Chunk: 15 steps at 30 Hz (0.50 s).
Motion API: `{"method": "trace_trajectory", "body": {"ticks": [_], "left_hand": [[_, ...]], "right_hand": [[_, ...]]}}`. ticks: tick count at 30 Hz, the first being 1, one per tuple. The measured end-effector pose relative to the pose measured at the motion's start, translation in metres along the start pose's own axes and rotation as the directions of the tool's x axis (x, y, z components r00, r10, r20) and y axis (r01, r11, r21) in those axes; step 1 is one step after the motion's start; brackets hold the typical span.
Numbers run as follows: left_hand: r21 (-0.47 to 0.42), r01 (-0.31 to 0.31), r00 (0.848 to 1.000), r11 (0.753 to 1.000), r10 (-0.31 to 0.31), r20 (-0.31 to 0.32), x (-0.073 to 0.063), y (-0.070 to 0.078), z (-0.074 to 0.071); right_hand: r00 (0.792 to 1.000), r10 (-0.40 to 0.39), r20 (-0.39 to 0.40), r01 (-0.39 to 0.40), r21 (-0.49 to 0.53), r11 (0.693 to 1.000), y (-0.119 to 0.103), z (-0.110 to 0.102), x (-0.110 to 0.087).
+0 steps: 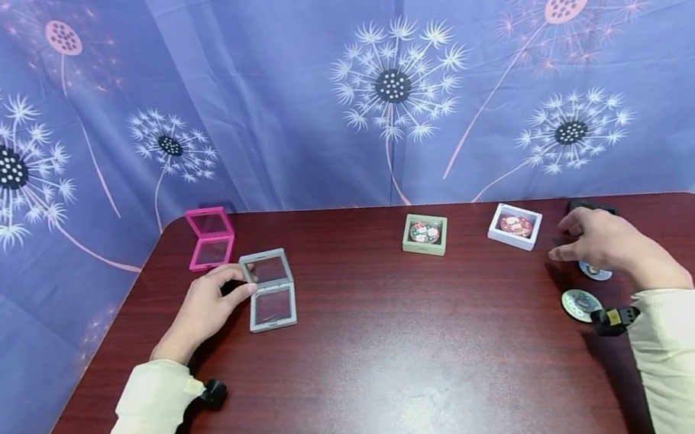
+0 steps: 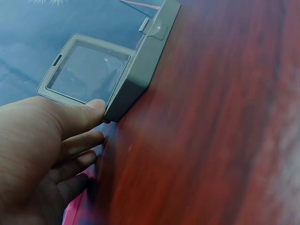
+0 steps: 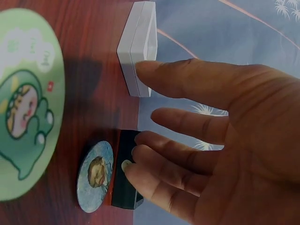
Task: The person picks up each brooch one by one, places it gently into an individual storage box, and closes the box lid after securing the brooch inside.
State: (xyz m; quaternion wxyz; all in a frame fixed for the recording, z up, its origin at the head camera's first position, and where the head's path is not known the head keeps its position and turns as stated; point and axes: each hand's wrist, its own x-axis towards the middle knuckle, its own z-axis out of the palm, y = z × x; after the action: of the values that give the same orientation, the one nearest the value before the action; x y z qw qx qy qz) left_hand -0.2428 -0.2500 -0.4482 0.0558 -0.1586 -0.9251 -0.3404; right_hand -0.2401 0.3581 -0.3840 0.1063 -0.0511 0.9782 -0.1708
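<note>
My left hand [image 1: 206, 308] pinches the left edge of a grey framed case [image 1: 271, 309], which stands open with clear windows in lid and base. In the left wrist view the thumb lies at the hinge corner of the case [image 2: 140, 65]; the index finger is partly hidden. My right hand [image 1: 603, 242] hovers over the right of the table, fingers spread and holding nothing. Beneath and around it are a blue round badge [image 3: 95, 177], a green cartoon badge [image 1: 582, 304] and a black case [image 3: 125, 173], largely covered by the hand in the head view.
A white case [image 1: 515, 226] with a red round badge inside sits left of the right hand. Further left stands a green case [image 1: 425, 234] holding a dark patterned badge. An open pink case [image 1: 210, 239] is at the back left. Patterned blue cloth [image 1: 299, 101] hangs behind the table.
</note>
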Motion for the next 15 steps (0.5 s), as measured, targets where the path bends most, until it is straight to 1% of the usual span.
{"method": "trace_trajectory", "body": {"ticks": [7,11,15], "left_hand": [[-0.023,0.008,1.0,1.0,-0.008,0.01,0.0038,0.0008,0.0066],[-0.029,0.003,1.0,1.0,-0.003,0.009,0.0045,0.0022,0.0085],[-0.028,0.006,1.0,1.0,-0.006,0.008,0.0046,0.0019,0.0092]], "right_hand": [[1.0,0.013,0.027,-0.013,0.009,1.0,0.0035,0.0002,-0.0011],[0.999,0.028,0.037,-0.029,0.02,0.999,0.0047,0.0001,-0.0035],[0.999,0.026,0.038,-0.026,0.015,1.0,0.0065,-0.0003,-0.0046]]}}
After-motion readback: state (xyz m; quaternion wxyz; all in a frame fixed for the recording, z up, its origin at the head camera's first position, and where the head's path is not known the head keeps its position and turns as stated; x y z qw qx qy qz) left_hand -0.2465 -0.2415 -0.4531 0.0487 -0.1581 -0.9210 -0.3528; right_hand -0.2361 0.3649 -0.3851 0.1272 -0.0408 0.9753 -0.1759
